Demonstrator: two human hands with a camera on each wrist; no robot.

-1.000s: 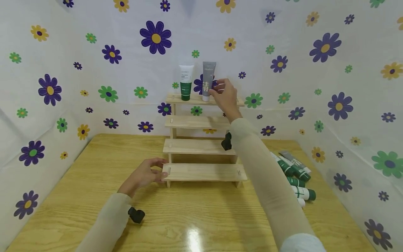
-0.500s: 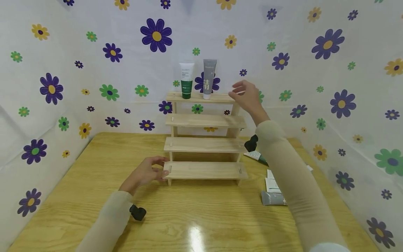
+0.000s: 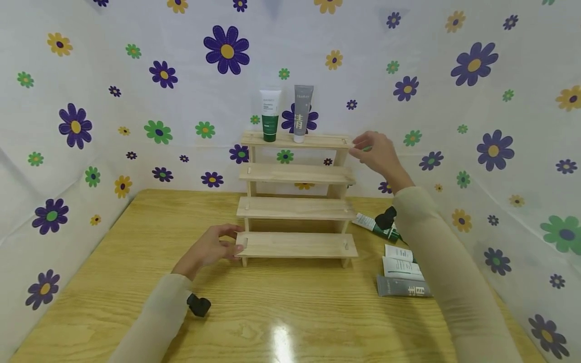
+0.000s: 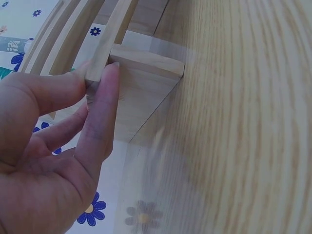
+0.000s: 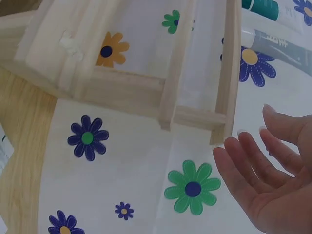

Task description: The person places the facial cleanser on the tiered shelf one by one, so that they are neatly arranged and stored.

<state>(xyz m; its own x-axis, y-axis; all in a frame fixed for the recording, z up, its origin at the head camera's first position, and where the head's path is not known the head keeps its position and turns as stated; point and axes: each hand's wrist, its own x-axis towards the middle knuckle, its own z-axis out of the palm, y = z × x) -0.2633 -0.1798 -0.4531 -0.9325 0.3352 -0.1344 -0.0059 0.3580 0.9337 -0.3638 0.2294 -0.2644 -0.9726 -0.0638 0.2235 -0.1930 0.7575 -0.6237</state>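
Note:
A stepped wooden shelf rack [image 3: 297,245] stands on the table. My left hand [image 3: 210,248] pinches the left end of its lowest board between thumb and fingers, which the left wrist view shows up close. On the top board, a white and green tube [image 3: 270,113] and a grey tube [image 3: 301,112] stand upright on their caps, side by side. My right hand [image 3: 380,155] is at the right end of that board, holding nothing. In the right wrist view its fingers [image 5: 234,165] are loosely bent near the board's end; contact is unclear.
Several tubes lie on the table to the right of the rack, including a grey tube [image 3: 403,287] and a white tube [image 3: 401,268]; my right forearm hides some. A flowered white cloth [image 3: 181,101] encloses the back and sides of the wooden table [image 3: 254,307].
My right hand has let go of the grey tube, moving right and then down to the top board's right end. The tube stays standing. My left hand keeps its place.

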